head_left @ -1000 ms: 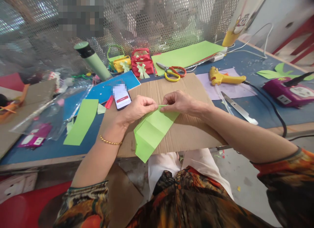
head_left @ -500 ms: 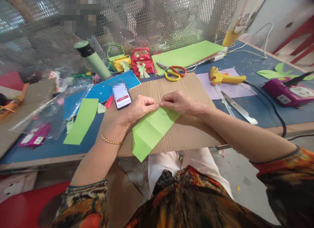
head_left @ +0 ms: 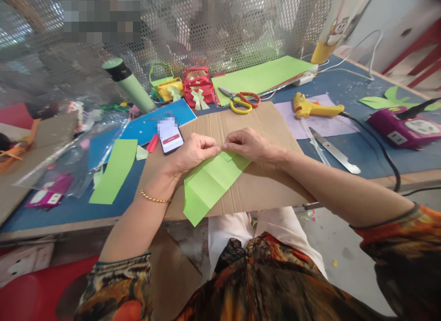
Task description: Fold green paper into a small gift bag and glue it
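Observation:
A creased sheet of green paper (head_left: pixel 213 180) lies slantwise over a brown cardboard sheet (head_left: pixel 265 187), its lower left corner reaching the cardboard's front edge. My left hand (head_left: pixel 199 150) pinches the paper's far edge between thumb and bent fingers. Right beside it, my right hand (head_left: pixel 246 144) pinches the same edge, the two thumbs nearly touching. Both sets of fingertips hide the part of the edge between them. A phone (head_left: pixel 172 139) rests just left of my left hand.
Behind the cardboard lie scissors (head_left: pixel 243 104) and small red paper bags (head_left: pixel 198 93). To the right are a yellow glue gun (head_left: pixel 315 108), a knife blade (head_left: pixel 336 151) and a purple power socket (head_left: pixel 401 125). On the left are a green paper strip (head_left: pixel 115 171) and a tilted flask (head_left: pixel 129 86).
Both hands keep their pinch on the green paper's edge. The whole view has shifted very slightly, and nothing else has visibly moved.

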A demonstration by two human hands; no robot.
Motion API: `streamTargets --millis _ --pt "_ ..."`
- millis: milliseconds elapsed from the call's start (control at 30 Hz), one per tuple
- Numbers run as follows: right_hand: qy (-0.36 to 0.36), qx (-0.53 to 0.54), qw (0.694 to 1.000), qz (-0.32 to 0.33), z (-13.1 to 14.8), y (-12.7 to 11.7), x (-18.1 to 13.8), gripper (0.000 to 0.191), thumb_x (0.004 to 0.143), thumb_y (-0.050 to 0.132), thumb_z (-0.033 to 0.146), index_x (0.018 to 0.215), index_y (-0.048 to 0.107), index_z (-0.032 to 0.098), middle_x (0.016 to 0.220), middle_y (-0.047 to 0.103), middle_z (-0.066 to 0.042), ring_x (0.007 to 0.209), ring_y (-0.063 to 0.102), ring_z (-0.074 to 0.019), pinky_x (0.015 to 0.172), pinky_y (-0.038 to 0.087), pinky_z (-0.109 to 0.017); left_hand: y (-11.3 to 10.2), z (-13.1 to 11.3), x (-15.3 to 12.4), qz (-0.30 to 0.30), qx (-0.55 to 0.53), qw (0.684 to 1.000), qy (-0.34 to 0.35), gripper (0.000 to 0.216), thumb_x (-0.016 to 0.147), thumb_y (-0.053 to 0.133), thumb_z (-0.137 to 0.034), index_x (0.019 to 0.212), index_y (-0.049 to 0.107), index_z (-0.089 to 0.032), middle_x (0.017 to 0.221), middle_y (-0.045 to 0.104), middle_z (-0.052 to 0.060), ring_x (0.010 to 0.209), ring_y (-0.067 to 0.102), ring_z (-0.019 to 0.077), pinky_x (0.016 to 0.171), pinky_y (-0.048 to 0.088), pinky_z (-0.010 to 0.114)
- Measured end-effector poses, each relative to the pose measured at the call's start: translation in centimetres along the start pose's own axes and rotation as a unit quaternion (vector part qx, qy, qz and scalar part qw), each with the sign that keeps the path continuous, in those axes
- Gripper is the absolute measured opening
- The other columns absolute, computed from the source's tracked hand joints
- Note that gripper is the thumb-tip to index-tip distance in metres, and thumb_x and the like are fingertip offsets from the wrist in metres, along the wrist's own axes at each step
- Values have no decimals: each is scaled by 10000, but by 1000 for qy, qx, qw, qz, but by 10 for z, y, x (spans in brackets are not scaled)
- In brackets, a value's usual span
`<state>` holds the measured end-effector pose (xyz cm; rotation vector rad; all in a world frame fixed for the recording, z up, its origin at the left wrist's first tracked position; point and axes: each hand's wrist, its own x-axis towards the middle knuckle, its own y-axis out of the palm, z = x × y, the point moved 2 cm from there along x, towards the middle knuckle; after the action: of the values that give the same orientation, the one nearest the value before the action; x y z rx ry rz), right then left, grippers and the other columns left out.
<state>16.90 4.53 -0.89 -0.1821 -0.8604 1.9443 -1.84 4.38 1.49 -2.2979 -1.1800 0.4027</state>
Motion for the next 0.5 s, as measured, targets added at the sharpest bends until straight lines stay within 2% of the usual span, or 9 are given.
streamTargets --millis 300,500 --pt "-5 28 1000 12 -4 -6 -1 314 891 564 390 662 569 174 589 410 47 602 356 -90 569 244 -286 -6 3 0 -5 -1 1000 14 345 817 663 -422 617 548 -166 576 382 -48 541 342 80 497 211 237" --pt "13 22 1000 5 -3 -3 -3 269 857 592 368 677 586 169 616 487 34 604 400 -89 578 274 -275 -2 -1 -1 17 -28 999 -15 376 806 689 -457 619 520 -177 594 347 -53 541 307 77 487 208 235"
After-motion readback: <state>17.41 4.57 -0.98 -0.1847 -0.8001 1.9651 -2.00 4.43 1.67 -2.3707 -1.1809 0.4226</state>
